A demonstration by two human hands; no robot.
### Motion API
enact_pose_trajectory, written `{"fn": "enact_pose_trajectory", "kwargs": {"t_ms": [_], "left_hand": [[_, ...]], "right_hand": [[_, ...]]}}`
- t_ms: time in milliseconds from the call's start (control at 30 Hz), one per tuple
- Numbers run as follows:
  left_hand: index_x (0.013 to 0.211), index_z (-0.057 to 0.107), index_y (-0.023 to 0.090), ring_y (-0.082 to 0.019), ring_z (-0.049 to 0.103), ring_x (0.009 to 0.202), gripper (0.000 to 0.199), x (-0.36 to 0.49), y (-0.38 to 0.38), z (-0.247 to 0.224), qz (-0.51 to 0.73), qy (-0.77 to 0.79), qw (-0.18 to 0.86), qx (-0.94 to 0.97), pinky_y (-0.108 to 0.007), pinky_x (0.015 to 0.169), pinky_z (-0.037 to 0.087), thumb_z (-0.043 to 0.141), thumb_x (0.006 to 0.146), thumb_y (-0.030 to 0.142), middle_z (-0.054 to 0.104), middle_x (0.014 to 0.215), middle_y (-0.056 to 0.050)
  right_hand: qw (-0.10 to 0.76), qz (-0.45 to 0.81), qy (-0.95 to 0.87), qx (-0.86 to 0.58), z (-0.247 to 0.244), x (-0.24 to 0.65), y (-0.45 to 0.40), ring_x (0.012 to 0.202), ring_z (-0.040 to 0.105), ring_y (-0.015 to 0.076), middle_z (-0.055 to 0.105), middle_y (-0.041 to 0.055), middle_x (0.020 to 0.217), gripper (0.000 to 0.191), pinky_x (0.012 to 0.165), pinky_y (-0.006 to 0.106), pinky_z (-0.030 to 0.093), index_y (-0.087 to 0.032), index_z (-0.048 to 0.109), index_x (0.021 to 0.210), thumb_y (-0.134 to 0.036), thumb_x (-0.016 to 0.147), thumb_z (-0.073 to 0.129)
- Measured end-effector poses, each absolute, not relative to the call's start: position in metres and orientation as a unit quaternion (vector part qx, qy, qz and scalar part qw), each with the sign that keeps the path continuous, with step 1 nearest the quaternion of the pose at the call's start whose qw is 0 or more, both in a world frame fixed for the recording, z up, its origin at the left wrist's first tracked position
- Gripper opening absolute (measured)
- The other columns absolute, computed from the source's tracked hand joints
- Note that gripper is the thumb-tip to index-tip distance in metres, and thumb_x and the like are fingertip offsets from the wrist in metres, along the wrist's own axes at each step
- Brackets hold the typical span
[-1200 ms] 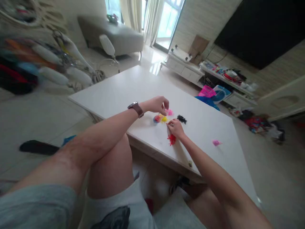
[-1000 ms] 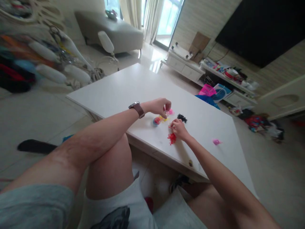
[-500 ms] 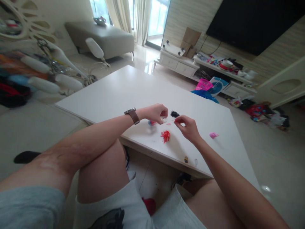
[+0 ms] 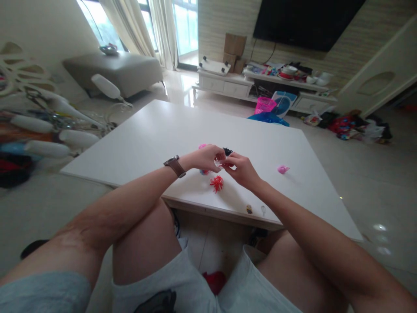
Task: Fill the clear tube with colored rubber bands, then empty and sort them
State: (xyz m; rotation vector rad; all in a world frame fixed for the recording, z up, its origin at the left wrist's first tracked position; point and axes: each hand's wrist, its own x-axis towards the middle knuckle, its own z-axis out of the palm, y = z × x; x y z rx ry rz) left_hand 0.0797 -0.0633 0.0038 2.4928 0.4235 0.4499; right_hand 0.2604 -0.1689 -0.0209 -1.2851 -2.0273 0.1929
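Note:
My left hand, with a brown-strapped watch on the wrist, pinches a small clear piece over the white table. My right hand meets it from the right, its fingertips closed at the clear piece; what they hold is too small to make out. Just in front of my hands lies a pile of red bands. A black pile shows behind my fingers. Something pink and a blue-and-red item are partly hidden by my left hand.
On the white table are a pink item at the right, a small yellow figure and a clear item near the front edge. Beyond stand a pink basket and a low cabinet.
My right hand has moved left to my left hand, so that they now meet at the clear piece. The view has shifted, showing more of the room's far side.

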Motion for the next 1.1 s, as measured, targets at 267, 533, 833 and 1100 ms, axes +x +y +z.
{"fn": "enact_pose_trajectory", "kwargs": {"t_ms": [267,533,833,1100], "left_hand": [[0.083,0.071,0.014,-0.013,0.059,0.066,0.020,0.078,-0.057,0.002,0.182,0.180,0.302,0.919,-0.024,0.064,0.045,0.070,0.062,0.016,0.069,0.073,0.000],[0.086,0.073,0.013,-0.015,0.064,0.070,0.024,0.067,-0.041,-0.002,0.205,0.215,0.294,0.909,-0.025,0.066,0.049,0.072,0.062,0.015,0.074,0.078,-0.004],[0.088,0.074,0.012,-0.015,0.064,0.070,0.027,0.061,-0.037,0.000,0.210,0.233,0.285,0.906,-0.025,0.066,0.049,0.073,0.061,0.015,0.074,0.080,-0.005],[0.088,0.073,0.012,-0.015,0.065,0.070,0.027,0.056,-0.035,-0.004,0.203,0.236,0.284,0.907,-0.025,0.065,0.049,0.073,0.061,0.015,0.075,0.080,-0.006]], "right_hand": [[0.391,0.064,-0.767,-0.505,-0.016,0.263,-0.163,0.072,0.060,0.0150,0.064,0.0025,0.085,0.009,0.069,0.028,0.048,-0.020,0.067,0.086,-0.013,0.089,0.063],[0.153,0.128,-0.798,-0.569,-0.083,0.286,-0.141,0.130,0.058,0.0298,0.061,0.0180,0.144,0.050,0.111,0.045,0.047,-0.016,0.065,0.134,-0.005,0.085,0.064],[0.135,0.125,-0.807,-0.562,-0.100,0.284,-0.130,0.102,0.063,0.0227,0.072,0.0124,0.103,0.021,0.093,0.034,0.048,-0.014,0.076,0.098,-0.011,0.097,0.056],[0.133,0.185,-0.791,-0.568,-0.086,0.273,-0.137,0.081,0.060,0.0162,0.068,0.0064,0.090,0.017,0.076,0.026,0.044,-0.014,0.072,0.084,-0.002,0.086,0.059]]}}
